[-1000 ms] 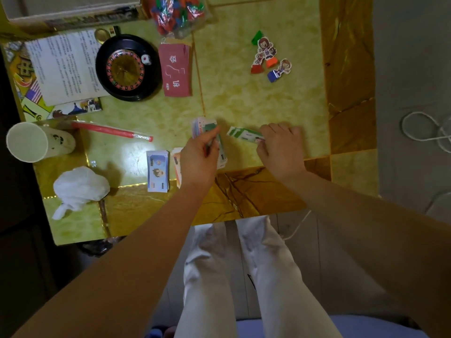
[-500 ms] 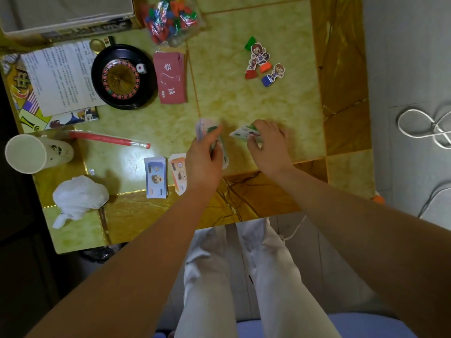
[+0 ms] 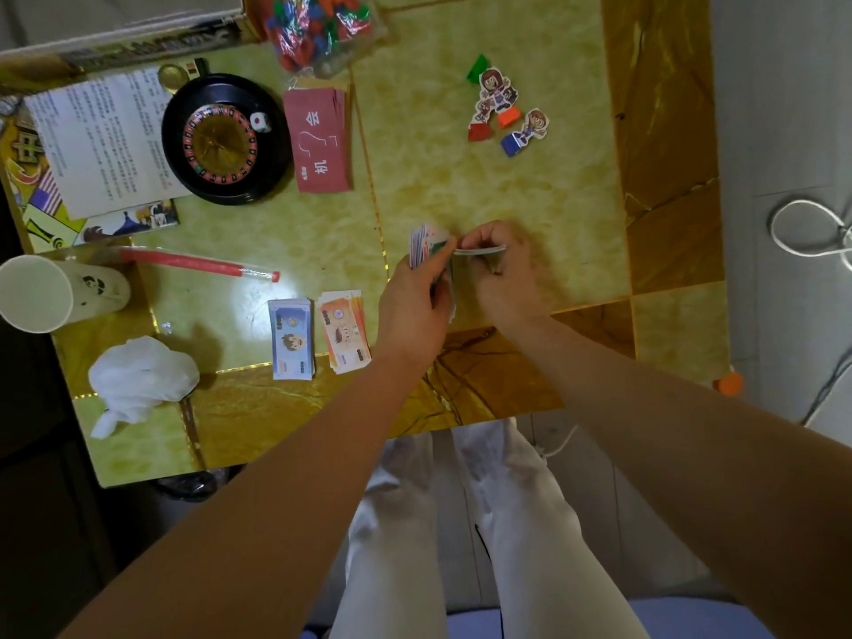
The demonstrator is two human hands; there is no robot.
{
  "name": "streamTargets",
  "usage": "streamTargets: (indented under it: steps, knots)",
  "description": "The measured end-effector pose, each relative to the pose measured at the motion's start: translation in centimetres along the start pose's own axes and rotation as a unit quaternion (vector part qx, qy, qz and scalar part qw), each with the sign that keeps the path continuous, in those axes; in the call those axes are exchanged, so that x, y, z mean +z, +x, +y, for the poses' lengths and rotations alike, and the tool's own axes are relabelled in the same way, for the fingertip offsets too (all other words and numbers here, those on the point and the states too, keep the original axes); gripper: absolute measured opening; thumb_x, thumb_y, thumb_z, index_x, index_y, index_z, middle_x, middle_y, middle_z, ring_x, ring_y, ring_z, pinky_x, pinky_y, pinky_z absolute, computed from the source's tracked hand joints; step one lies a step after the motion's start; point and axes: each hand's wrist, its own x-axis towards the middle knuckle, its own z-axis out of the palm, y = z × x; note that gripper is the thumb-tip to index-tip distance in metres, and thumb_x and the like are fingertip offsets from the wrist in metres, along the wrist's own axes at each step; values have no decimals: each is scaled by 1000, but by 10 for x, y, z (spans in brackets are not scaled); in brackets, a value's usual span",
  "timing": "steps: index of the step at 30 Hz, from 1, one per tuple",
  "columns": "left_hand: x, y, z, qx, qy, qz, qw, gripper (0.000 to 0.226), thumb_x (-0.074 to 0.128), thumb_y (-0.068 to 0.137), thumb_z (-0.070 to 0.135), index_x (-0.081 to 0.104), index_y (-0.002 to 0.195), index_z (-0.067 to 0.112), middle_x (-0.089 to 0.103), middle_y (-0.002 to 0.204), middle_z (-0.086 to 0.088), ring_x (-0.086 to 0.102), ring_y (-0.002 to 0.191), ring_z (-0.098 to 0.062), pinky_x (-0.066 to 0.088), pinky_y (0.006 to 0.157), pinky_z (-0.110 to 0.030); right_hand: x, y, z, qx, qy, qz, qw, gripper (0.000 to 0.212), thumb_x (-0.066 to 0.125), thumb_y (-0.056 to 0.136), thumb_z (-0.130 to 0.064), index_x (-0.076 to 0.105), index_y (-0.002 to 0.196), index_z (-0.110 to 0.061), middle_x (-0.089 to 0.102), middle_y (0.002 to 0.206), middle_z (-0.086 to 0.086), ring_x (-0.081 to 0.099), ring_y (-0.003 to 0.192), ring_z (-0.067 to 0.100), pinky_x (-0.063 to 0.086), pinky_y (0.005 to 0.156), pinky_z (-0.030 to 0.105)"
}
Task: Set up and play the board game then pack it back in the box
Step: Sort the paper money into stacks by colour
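Nearest the person, on the near side of the roulette wheel [image 3: 220, 139] and a little to its right, two sorted heaps of play money lie flat on the table [image 3: 461, 186]: the blue pile [image 3: 290, 339] and, just beside it, the orange pile [image 3: 343, 332]. Both have their long axis running near to far. Further to the wheel's right, and also nearer than it, the left hand [image 3: 415, 306] curls round a stack of notes [image 3: 426, 244] with its far end fanned out. The stack's long axis also runs away from the person. Close against it, the right hand [image 3: 502, 274] pinches a single note [image 3: 479, 250] between thumb and fingertips. That note lies crosswise, left to right, and is turned nearly edge-on, so its face cannot be read. I judge these notes light, thin and floppy, and apt to slide over one another. One is probably best peeled off by a short end or corner while the stack is squeezed firmly at mid-length. Just beside the wheel's right rim lies the red card deck [image 3: 320, 140], and well to its right lie the pawns [image 3: 502, 113]. Beyond the wheel sit the bag of pieces [image 3: 318, 25] and the box [image 3: 120, 34]
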Motion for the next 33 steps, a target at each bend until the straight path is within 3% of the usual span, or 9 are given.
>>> streamTargets:
  steps: [6,10,12,15,18,22,25,28,33]
  knots:
    - [-4,0,8,-3,0,16,1000,45,45,96,8,53,137,25,45,80,-3,41,61,-3,32,52,-5,-9,-1,-10,-28,-36,-5,999,31,50,90,-8,47,84,-38,56,90,-16,51,100,15,34,101,45]
    - [-12,-4,14,-34,-8,-3,999,39,46,94,3,62,127,16,44,60,7,42,53,-5,32,48,-10,-9,-4,-11,40,-73,-85,993,26,42,97,-12,46,121,-20,55,101,-3,48,104,21,34,103,40]
    - [-18,-6,13,-60,-27,-9,998,34,49,95,5,64,124,15,60,70,4,54,63,-8,43,61,-18,-12,-8,-14,50,-51,-119,990,32,41,98,-18,41,130,-17,58,113,3,51,109,26,44,97,41]
    - [-29,-12,14,-121,-117,11,986,26,52,94,3,69,113,8,70,99,-8,65,90,-24,55,82,-40,-13,-21,-25,46,-17,-163,985,38,38,101,-11,34,139,-11,57,121,8,57,102,27,52,79,26]
    - [-41,-23,13,-154,-172,8,973,22,52,92,2,73,93,10,69,87,-14,63,80,-31,53,77,-50,-7,-32,-33,54,-30,-192,980,32,39,101,-11,39,133,-10,58,114,11,58,103,37,50,83,44]
    - [-53,-35,8,-199,-212,29,956,17,68,88,20,71,76,9,66,75,-23,58,69,-21,52,68,-47,2,-42,-44,60,-43,-216,974,25,42,101,-13,41,127,-11,58,102,4,55,78,14,44,61,16]
    - [-59,-39,6,-236,-202,59,949,13,69,87,15,70,77,7,65,69,-8,57,62,-15,49,66,-34,12,-49,-49,72,-25,-231,970,36,45,100,-16,42,135,-11,59,121,8,59,100,23,50,84,37]
    - [-66,-43,1,-250,-210,62,943,11,71,86,14,72,82,4,69,80,-11,60,68,-17,51,68,-33,17,-53,-47,114,27,-158,981,25,57,95,-20,57,117,-9,66,112,9,63,102,27,51,92,48]
    - [-76,-51,-16,-262,-210,50,941,11,67,87,10,74,94,5,72,97,-13,67,86,-25,56,81,-42,15,-51,-42,195,98,-120,969,24,66,89,-10,61,111,0,66,111,11,62,97,20,50,71,21]
